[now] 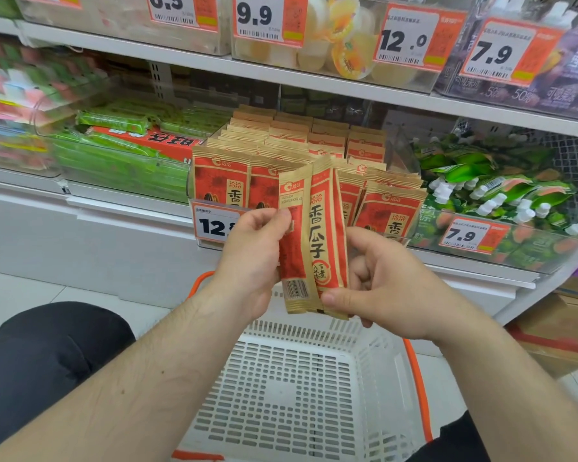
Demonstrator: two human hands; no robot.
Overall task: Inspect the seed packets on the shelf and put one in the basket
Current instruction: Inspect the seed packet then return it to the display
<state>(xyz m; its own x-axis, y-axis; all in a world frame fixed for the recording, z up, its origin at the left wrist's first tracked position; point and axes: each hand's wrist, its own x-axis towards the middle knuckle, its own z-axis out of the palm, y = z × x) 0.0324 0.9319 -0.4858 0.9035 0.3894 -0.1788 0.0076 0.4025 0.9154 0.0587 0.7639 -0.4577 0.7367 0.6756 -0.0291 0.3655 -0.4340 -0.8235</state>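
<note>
My left hand (251,258) pinches the seed packet (314,241) by its left edge; right hand (381,288) grips its bottom corner, thumb on the front. Packet upright, directly above the white basket (301,388), in front of the shelf's packet stack (291,145). Price tag (214,225) behind my left hand.

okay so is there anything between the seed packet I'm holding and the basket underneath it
Nothing visible. Both the left hand and right hand grip the seed packet right above the white basket, whose visible interior holds nothing; only open air lies between.
</note>
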